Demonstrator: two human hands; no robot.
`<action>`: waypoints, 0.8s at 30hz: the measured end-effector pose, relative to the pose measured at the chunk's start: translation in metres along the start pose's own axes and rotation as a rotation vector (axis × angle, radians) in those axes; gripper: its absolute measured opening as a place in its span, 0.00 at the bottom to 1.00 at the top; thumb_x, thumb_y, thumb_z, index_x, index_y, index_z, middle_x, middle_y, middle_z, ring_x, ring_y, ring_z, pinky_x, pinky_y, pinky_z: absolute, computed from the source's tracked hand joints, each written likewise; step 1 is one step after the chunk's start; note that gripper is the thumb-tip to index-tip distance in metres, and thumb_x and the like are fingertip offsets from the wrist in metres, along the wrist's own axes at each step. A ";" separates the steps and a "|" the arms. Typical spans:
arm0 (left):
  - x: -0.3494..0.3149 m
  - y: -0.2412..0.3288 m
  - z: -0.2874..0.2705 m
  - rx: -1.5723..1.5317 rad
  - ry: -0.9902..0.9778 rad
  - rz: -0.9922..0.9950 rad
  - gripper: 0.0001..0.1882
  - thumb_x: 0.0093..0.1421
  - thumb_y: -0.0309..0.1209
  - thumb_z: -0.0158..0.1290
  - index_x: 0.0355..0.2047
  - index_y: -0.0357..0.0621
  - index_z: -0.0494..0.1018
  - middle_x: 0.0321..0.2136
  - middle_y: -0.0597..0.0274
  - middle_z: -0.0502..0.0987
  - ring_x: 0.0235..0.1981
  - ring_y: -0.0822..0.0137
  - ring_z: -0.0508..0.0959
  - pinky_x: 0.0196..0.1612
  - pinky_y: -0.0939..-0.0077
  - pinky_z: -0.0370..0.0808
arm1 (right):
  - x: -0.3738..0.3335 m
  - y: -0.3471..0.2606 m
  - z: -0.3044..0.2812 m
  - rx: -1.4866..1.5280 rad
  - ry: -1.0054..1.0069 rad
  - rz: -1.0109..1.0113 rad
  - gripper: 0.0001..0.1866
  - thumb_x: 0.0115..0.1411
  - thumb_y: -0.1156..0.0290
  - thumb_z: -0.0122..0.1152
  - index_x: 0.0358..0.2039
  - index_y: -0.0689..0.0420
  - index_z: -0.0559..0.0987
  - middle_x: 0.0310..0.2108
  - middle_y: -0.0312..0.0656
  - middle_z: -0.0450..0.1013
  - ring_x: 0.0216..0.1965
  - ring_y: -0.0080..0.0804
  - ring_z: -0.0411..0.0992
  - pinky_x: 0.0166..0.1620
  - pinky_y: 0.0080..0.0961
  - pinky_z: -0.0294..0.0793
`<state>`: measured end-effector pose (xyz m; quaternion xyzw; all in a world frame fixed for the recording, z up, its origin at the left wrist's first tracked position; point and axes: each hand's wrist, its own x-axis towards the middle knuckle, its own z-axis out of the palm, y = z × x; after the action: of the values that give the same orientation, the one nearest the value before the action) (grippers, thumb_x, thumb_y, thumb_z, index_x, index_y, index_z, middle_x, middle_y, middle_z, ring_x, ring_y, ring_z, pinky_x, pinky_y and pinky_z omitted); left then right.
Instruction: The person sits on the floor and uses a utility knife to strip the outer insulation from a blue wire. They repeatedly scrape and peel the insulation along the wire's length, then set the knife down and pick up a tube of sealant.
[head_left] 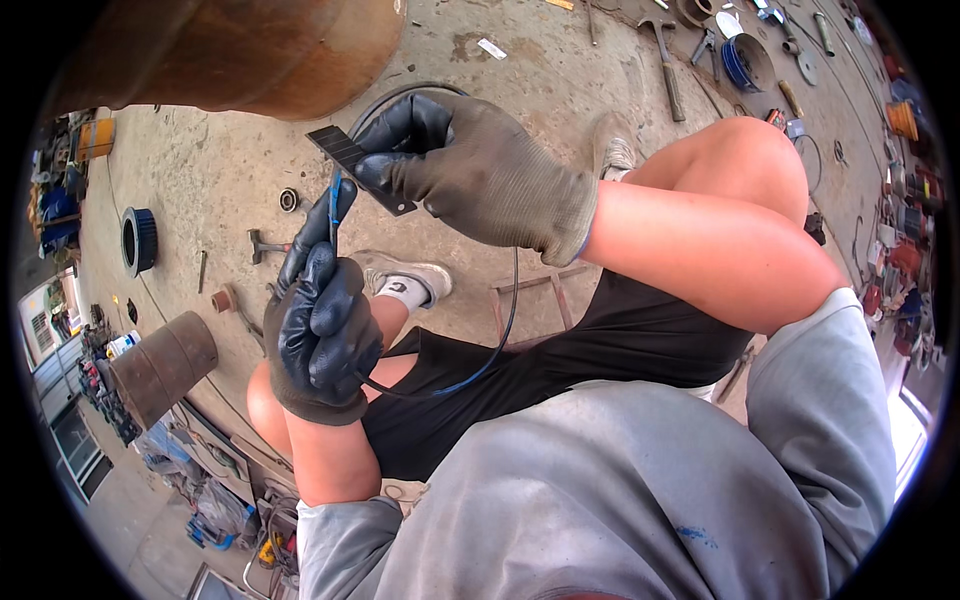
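Note:
Both my hands wear dark gloves with blue-black coated fingers. My right hand (490, 165) pinches a narrow flat black plate (335, 146) with grooves across it and a small hole near its lower end. Just left of and below it, my left hand (320, 325) is closed on a thin black cable (514, 300), its index finger raised along a blue length (334, 205) close to the plate. Whether that blue length touches the plate, I cannot tell. From the left hand the cable loops over my lap, passes behind the right hand and shows again above it.
A large rusty drum (240, 50) stands at the upper left, a smaller rusty cylinder (165, 365) at the left. On the concrete lie hammers (668, 75), a bearing ring (289, 200), a dark ribbed ring (139, 242) and a blue-rimmed ring (745, 62). Tools and parts line the right edge.

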<state>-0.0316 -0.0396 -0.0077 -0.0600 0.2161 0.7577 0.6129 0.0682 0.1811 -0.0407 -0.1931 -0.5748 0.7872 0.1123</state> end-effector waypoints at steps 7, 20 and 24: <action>0.000 -0.002 0.002 0.109 0.061 0.037 0.27 0.82 0.29 0.36 0.78 0.42 0.54 0.22 0.66 0.69 0.07 0.77 0.63 0.09 0.79 0.61 | 0.001 0.003 -0.001 0.010 -0.050 -0.005 0.11 0.64 0.71 0.74 0.43 0.63 0.86 0.33 0.39 0.84 0.33 0.22 0.79 0.38 0.25 0.81; 0.001 0.002 -0.007 0.128 0.043 0.058 0.35 0.80 0.26 0.38 0.82 0.48 0.38 0.25 0.59 0.72 0.14 0.70 0.73 0.12 0.77 0.72 | -0.002 0.005 0.003 -0.148 -0.062 0.005 0.13 0.58 0.65 0.77 0.40 0.57 0.88 0.31 0.42 0.84 0.32 0.30 0.80 0.39 0.31 0.80; 0.000 0.001 -0.008 0.169 0.102 0.070 0.33 0.81 0.28 0.36 0.82 0.50 0.40 0.25 0.59 0.71 0.13 0.70 0.72 0.12 0.77 0.71 | -0.004 -0.006 0.002 -0.179 -0.141 0.031 0.09 0.65 0.73 0.72 0.43 0.63 0.84 0.31 0.37 0.80 0.33 0.20 0.75 0.38 0.23 0.77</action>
<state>-0.0343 -0.0432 -0.0142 -0.0389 0.3123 0.7535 0.5773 0.0710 0.1797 -0.0336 -0.1552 -0.6462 0.7460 0.0419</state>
